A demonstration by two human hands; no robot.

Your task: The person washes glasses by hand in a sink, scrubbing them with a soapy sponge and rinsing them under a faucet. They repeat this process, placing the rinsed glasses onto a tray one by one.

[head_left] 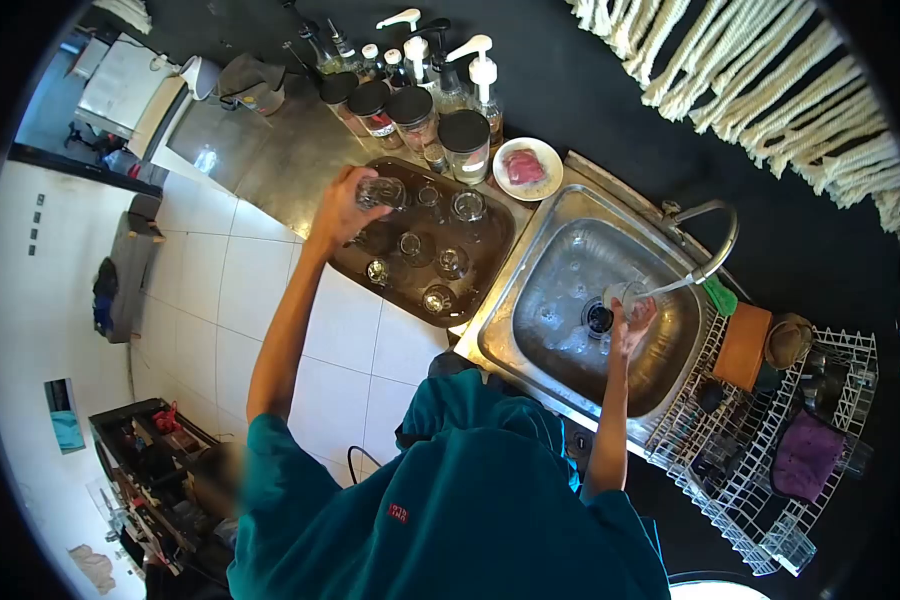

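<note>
My left hand (pixel 343 208) is closed round a clear drinking glass (pixel 381 192), tilted on its side over the far left part of a brown tray (pixel 490 262). Several other clear glasses (pixel 452 263) stand on that wet tray. Over the sink basin (pixel 560 345), my right hand (pixel 631 328) grips another clear glass (pixel 625 294). Water runs from the curved faucet (pixel 715 262) at this glass and hand. The fingers of my right hand are partly hidden behind the glass.
Behind the tray stand jars with black lids (pixel 465 150) and pump bottles (pixel 484 95). A white plate (pixel 550 185) with a pink item sits beside the sink. Right of the basin is a white wire dish rack (pixel 710 510) with an orange-brown block (pixel 742 346) and purple cloth (pixel 808 455).
</note>
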